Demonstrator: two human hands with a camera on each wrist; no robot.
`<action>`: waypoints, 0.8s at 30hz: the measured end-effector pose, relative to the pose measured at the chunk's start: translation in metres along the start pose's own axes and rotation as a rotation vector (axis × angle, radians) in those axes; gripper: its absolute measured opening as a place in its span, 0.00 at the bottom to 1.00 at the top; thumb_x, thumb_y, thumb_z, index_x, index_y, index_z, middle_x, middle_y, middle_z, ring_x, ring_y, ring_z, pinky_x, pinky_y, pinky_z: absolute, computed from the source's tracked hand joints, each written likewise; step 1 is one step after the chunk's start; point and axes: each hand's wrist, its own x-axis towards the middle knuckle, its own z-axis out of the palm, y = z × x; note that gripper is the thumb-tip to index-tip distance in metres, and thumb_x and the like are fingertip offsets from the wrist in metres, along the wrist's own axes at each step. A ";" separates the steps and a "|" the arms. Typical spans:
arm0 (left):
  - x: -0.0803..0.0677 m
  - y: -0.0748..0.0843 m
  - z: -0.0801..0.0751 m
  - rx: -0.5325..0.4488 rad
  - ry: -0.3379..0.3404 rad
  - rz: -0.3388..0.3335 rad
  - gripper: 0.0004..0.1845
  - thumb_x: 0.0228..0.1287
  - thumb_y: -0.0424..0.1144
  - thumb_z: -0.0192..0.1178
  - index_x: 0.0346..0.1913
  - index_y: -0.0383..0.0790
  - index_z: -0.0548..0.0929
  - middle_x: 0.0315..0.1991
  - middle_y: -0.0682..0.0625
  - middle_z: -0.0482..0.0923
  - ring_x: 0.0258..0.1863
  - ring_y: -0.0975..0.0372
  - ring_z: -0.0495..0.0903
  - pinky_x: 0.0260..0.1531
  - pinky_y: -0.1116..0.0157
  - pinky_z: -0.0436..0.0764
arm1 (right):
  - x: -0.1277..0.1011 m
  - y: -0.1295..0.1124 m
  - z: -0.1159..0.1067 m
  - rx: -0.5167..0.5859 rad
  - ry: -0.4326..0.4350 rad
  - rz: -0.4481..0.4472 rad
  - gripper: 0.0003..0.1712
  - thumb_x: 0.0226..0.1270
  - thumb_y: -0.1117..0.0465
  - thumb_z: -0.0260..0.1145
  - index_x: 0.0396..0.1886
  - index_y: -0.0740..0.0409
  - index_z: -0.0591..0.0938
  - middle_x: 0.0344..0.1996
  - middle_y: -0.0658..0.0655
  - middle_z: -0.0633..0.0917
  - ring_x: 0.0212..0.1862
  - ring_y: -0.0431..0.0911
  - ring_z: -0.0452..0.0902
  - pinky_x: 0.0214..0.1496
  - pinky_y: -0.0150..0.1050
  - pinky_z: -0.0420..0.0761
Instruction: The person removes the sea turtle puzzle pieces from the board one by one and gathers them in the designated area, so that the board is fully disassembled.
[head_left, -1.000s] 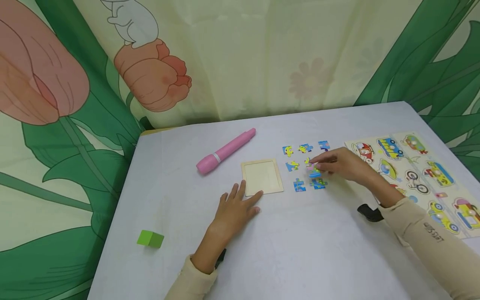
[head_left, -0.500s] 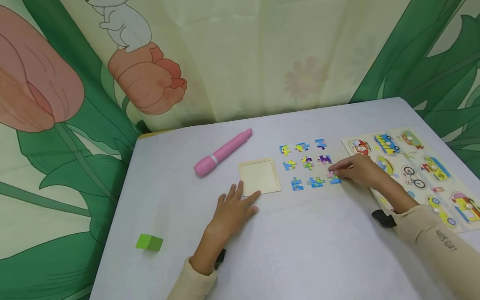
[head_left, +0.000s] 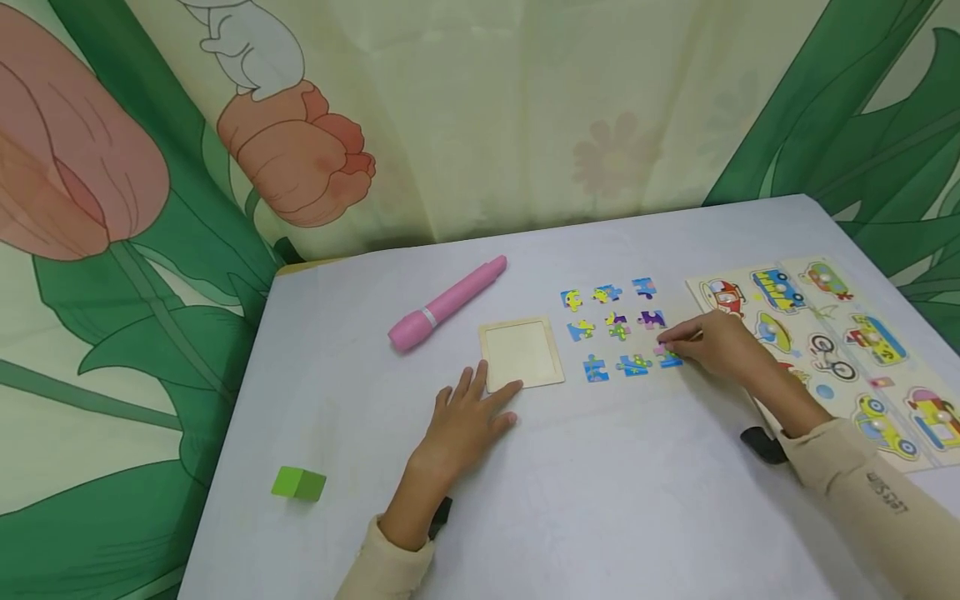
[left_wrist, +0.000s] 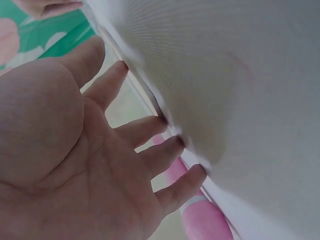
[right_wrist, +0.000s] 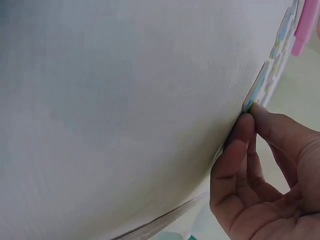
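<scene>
At the right of the table my right hand (head_left: 716, 346) pinches the edge of a pink-and-blue jigsaw piece (head_left: 669, 360) between thumb and fingers. That piece lies at the near right corner of loose rows of jigsaw pieces (head_left: 633, 365); in the right wrist view the piece's edge (right_wrist: 256, 89) is at the fingertips. My left hand (head_left: 461, 429) rests with fingers spread, its fingertips at the near left edge of a square wooden frame (head_left: 522, 354) with a plain inside. In the left wrist view its fingers are straight and hold nothing.
Behind the wooden frame lies a pink flashlight-shaped thing (head_left: 448, 304). A green block (head_left: 298, 483) sits at the left. On the right, partly under the right forearm, is a vehicle peg-puzzle board (head_left: 825, 317). A printed curtain (head_left: 480, 125) hangs behind the table.
My right hand has moved right with the pink-and-blue jigsaw piece, from over the middle of the rows down to their near right corner. The left hand stays at the frame.
</scene>
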 end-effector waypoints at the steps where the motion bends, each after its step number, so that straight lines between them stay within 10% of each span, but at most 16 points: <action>1: 0.001 0.000 0.000 0.002 -0.003 0.003 0.26 0.66 0.56 0.49 0.67 0.63 0.63 0.71 0.41 0.47 0.69 0.46 0.47 0.59 0.44 0.54 | -0.001 0.000 0.000 -0.003 0.006 -0.003 0.10 0.61 0.61 0.64 0.41 0.55 0.86 0.45 0.64 0.82 0.47 0.54 0.74 0.34 0.38 0.72; 12: 0.002 -0.004 -0.005 -0.094 0.042 -0.075 0.38 0.65 0.58 0.47 0.72 0.60 0.40 0.72 0.41 0.35 0.70 0.47 0.37 0.63 0.48 0.49 | -0.032 -0.048 0.026 -0.052 0.127 -0.075 0.26 0.70 0.52 0.53 0.65 0.56 0.67 0.52 0.68 0.71 0.51 0.60 0.68 0.46 0.55 0.70; 19: -0.002 -0.010 -0.022 -0.008 0.351 -0.194 0.40 0.66 0.57 0.47 0.73 0.51 0.39 0.72 0.40 0.34 0.70 0.47 0.35 0.64 0.48 0.45 | -0.048 -0.128 0.082 -0.157 0.267 -0.153 0.34 0.71 0.40 0.40 0.73 0.40 0.47 0.71 0.62 0.40 0.70 0.61 0.31 0.60 0.66 0.43; 24: 0.003 -0.019 -0.031 0.015 0.544 -0.221 0.41 0.66 0.56 0.48 0.73 0.46 0.42 0.72 0.40 0.36 0.70 0.46 0.36 0.63 0.45 0.44 | -0.030 -0.157 0.097 -0.237 0.450 -0.197 0.35 0.69 0.36 0.39 0.72 0.36 0.44 0.71 0.56 0.33 0.70 0.55 0.23 0.64 0.60 0.35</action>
